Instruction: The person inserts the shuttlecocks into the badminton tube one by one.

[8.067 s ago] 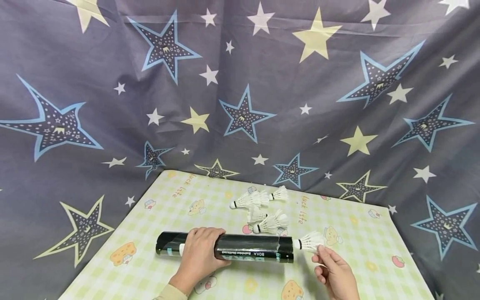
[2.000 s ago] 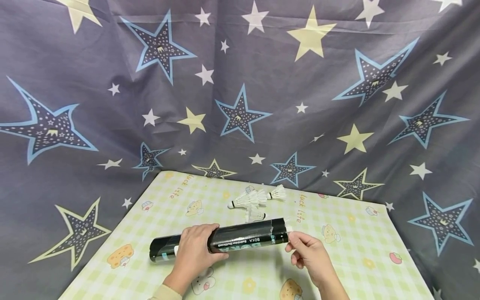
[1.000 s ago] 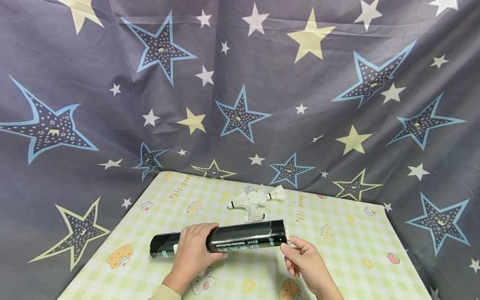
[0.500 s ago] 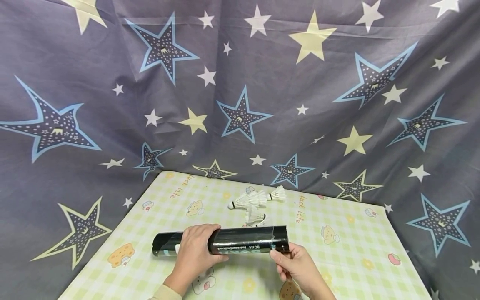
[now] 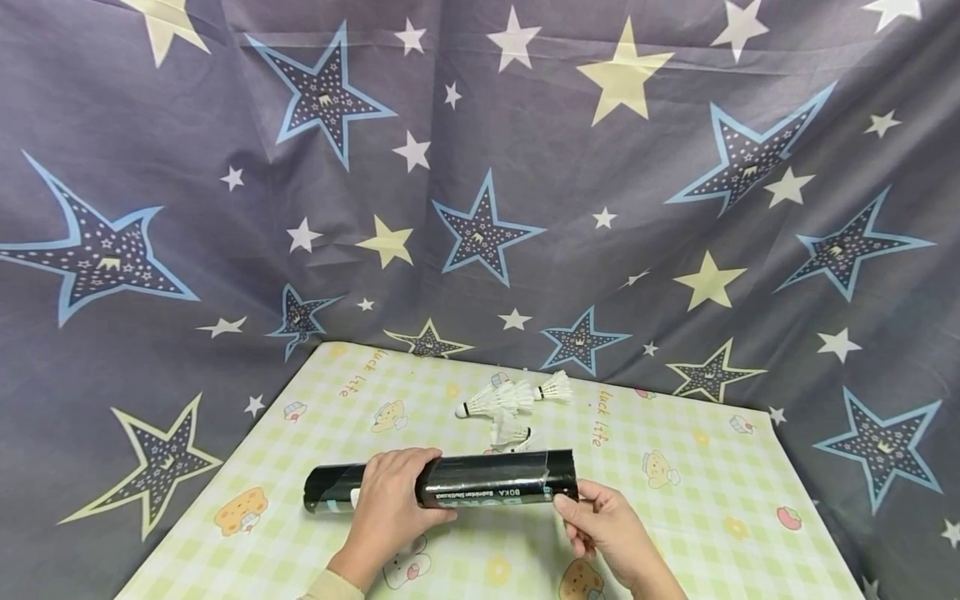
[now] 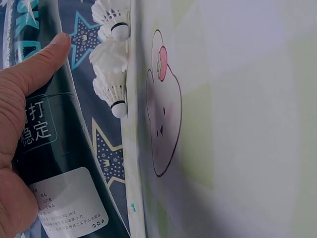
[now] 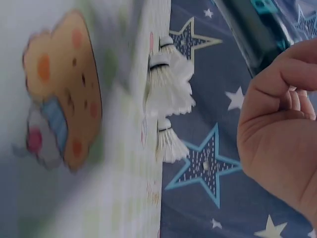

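Observation:
In the head view, a black shuttlecock tube (image 5: 495, 482) lies sideways just above the table. My left hand (image 5: 393, 504) grips it left of the middle, fingers over the top and thumb along the near side. My right hand (image 5: 603, 525) is at the tube's right end, its thumb on the rim and the other fingers curled beside the opening. The tube's inside is hidden. Behind the tube lie several white shuttlecocks (image 5: 495, 402), some nested together, one (image 5: 555, 387) farther back and one (image 5: 512, 432) close to the tube. The right wrist view shows my right hand (image 7: 282, 119) touching the tube's end.
A green-and-white checked cloth (image 5: 712, 500) with cartoon prints covers the table. A dark curtain (image 5: 525, 300) with stars hangs right behind the table's back edge.
Earlier, my right hand held a shuttlecock at the tube's right end; it no longer shows. One shuttlecock behind the tube has gone from sight. Lately the right hand shifts slightly at the rim.

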A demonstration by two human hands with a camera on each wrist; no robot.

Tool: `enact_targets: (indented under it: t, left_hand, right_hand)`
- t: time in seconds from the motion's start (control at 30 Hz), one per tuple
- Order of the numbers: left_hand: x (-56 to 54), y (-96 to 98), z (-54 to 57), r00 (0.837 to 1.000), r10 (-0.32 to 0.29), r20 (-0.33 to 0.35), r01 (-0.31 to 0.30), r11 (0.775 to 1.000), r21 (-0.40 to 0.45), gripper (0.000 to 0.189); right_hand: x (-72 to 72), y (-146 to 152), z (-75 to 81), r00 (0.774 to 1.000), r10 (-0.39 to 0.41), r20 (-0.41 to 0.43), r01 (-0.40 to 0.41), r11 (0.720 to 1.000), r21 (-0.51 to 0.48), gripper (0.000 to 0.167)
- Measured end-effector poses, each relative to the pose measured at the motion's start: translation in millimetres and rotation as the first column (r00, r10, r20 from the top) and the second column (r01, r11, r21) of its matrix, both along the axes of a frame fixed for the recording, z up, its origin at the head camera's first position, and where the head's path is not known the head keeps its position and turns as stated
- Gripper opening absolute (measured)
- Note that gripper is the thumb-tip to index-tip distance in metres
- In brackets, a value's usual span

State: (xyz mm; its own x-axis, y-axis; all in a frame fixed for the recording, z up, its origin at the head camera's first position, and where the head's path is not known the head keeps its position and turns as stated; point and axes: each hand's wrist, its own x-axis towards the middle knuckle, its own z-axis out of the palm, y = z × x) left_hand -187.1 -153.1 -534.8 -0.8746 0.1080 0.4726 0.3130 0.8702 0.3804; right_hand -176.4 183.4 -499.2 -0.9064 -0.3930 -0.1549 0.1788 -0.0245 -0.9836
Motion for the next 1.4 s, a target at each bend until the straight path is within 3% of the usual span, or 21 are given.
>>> enact_targets:
  t: [0.13, 0.23, 0.37, 0.5, 0.7, 0.93, 1.1, 1.2, 1.4]
  left_hand:
    - [0.6, -0.6, -0.6, 1.000, 0.024, 0.013, -0.024, 1.000, -0.006, 0.091]
    - [0.7, -1.3, -0.4, 0.999, 0.031, 0.017, -0.031, 1.000, -0.002, 0.092]
    - [1.2, -1.5, -0.5, 1.000, 0.025, 0.018, -0.025, 1.000, -0.006, 0.091]
    - [1.8, -3.0, -0.4, 1.000, 0.022, 0.018, -0.022, 1.000, -0.020, 0.090]
    - [0.9, -3.8, -1.4, 1.000, 0.023, 0.015, -0.022, 0.999, -0.030, 0.090]
    - [1.3, -3.0, -3.6, 1.000, 0.017, -0.017, -0.018, 0.999, -0.030, 0.090]
    - [3.2, -4.0, -6.3, 0.999, 0.021, -0.026, -0.022, 0.999, -0.028, 0.090]
    - [3.9, -3.4, -6.9, 1.000, 0.016, -0.016, -0.016, 1.000, -0.022, 0.090]
    - [3.8, -4.5, -6.1, 1.000, 0.016, -0.004, -0.016, 1.000, -0.019, 0.089]
  right_hand:
    - [-8.2, 20.9, 0.6, 0.999, -0.038, -0.018, 0.038, 0.999, -0.020, 0.018]
    - [-21.2, 37.0, 2.0, 0.992, -0.125, -0.017, 0.125, 0.992, -0.004, 0.020]
    - [-47.5, 49.2, 1.4, 0.965, -0.262, 0.011, 0.261, 0.964, 0.054, 0.023]
    - [-81.0, 49.8, -4.5, 0.942, -0.327, 0.071, 0.321, 0.943, 0.089, 0.037]
    - [-127.6, 41.2, -14.8, 0.930, -0.341, 0.137, 0.335, 0.940, 0.062, 0.030]
    - [-162.0, 27.6, -22.9, 0.932, -0.348, 0.098, 0.332, 0.932, 0.146, 0.057]
    - [-176.2, 19.2, -29.2, 0.944, -0.304, 0.126, 0.293, 0.951, 0.099, 0.070]
    - [-180.4, 17.3, -32.0, 0.952, -0.282, 0.122, 0.268, 0.956, 0.122, 0.073]
    - [-185.9, 9.7, -37.9, 0.954, -0.281, 0.102, 0.260, 0.949, 0.178, 0.062]
